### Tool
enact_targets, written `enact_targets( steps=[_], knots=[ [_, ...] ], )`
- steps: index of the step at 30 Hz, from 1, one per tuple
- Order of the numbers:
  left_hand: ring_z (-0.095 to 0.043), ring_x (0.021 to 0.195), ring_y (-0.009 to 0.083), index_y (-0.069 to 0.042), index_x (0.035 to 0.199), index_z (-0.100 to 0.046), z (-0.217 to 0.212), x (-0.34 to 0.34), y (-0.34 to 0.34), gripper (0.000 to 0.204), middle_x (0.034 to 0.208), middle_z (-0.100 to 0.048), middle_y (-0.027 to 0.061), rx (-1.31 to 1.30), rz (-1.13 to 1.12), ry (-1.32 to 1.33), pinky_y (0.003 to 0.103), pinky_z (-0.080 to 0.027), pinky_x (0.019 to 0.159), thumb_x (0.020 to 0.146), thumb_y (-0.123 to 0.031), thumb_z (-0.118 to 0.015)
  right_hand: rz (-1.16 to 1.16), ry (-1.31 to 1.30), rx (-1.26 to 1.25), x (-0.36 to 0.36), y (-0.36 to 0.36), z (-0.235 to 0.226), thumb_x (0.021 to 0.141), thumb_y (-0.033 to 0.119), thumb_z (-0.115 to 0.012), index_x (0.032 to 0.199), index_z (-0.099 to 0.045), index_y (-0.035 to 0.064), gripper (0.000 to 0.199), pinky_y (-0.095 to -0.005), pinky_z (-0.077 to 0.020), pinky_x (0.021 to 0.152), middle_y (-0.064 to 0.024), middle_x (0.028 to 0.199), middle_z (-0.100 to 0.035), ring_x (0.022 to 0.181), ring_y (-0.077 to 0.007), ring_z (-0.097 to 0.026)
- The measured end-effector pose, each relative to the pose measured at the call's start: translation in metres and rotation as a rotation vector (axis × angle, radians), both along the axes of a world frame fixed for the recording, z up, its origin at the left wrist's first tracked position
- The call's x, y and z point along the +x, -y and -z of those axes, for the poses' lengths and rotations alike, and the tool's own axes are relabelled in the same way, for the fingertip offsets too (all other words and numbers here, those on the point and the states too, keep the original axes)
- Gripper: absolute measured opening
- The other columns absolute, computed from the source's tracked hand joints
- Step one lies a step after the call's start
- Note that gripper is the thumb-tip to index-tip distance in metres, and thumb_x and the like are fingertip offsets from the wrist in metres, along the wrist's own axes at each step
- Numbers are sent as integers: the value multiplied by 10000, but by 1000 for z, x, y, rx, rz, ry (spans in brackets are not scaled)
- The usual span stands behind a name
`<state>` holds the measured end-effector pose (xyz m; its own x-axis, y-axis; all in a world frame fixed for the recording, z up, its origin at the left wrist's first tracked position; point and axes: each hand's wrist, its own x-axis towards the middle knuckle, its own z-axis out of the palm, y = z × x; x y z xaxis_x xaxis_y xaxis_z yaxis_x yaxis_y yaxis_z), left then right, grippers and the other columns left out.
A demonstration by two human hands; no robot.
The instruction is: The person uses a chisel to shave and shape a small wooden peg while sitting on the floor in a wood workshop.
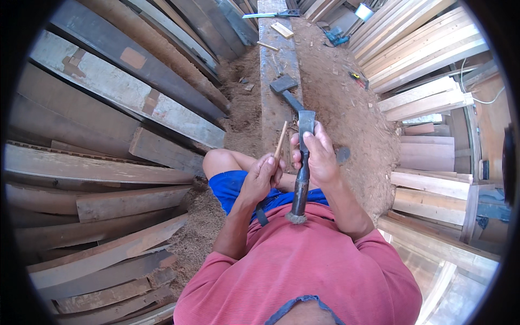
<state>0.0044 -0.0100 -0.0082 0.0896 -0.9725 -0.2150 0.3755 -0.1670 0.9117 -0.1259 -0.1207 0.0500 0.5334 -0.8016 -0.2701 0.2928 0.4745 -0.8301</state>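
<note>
My left hand (260, 177) is closed around a thin wooden stick (281, 138), which points up and away from me. In my right hand (321, 157) is a chisel (300, 196), its broad metal blade upward and its dark handle reaching down over my shirt. The handle's butt end looks worn and frayed. Stick and chisel are held apart, side by side. Just beyond the chisel blade, a hammer (284, 84) with a blocky dark head lies on the narrow wooden plank (271, 111), partly hidden by the blade.
Farther along the plank lie a small stick (268, 46), a light wood piece (281, 30) and a handsaw (271, 14). Stacked boards line the left (108, 124) and right (422, 49). A blue power tool (336, 37) and a red-yellow hand tool (357, 79) lie on the sawdust-covered ground.
</note>
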Motion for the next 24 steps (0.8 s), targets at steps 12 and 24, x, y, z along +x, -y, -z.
enact_targets(
  steps=[12,24],
  knots=[
    [-416,664,41,-89,876,-505,-12,21,10,310,743,-449,-50,-16,-193,197,213,-389,604,1055,-289,-349,-309,150,292,16,-68,-13,1014,206,-427,1067,-480,38,185,-227,-424,443,-1,708,-483,472,-52,-393],
    [-385,482,76,-47,895,-549,6,-2,-54,429,565,-402,-24,-22,-31,153,245,-337,459,1046,-392,-343,-89,186,97,-22,-53,-51,1025,229,-406,1038,-468,43,197,-248,-415,428,-10,689,-461,459,-62,-402]
  ],
)
